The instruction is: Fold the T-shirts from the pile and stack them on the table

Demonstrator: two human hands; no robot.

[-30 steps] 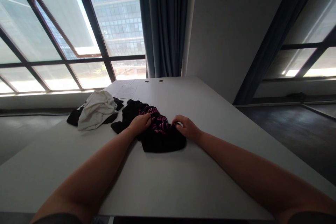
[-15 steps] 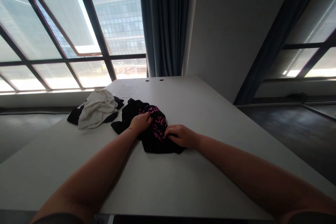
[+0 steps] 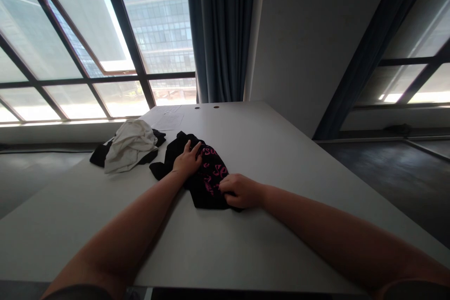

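A crumpled black garment with pink lettering (image 3: pixel 211 185), perhaps a T-shirt, lies on the white table (image 3: pixel 225 253) in front of me. On its left part rests my left hand (image 3: pixel 189 161), open, with its fingers spread over the cloth. My right hand (image 3: pixel 242 191) is closed, its curled fingers gripping the right edge of the garment beside the lettering. The exact shape of the garment is hidden by its folds and by my hands.
To the left, a white crumpled cloth (image 3: pixel 130 147) lies on top of black cloth (image 3: pixel 100 153). Sheets of paper (image 3: pixel 170 119) are near the far left edge. Two round holes show at the table's far end. A blue curtain (image 3: pixel 221 33) hangs beyond, beside windows.
My left hand has gone from curled fingers to spread ones. My right fingers have closed more tightly, and the printed part is spread slightly wider toward the right and toward me.
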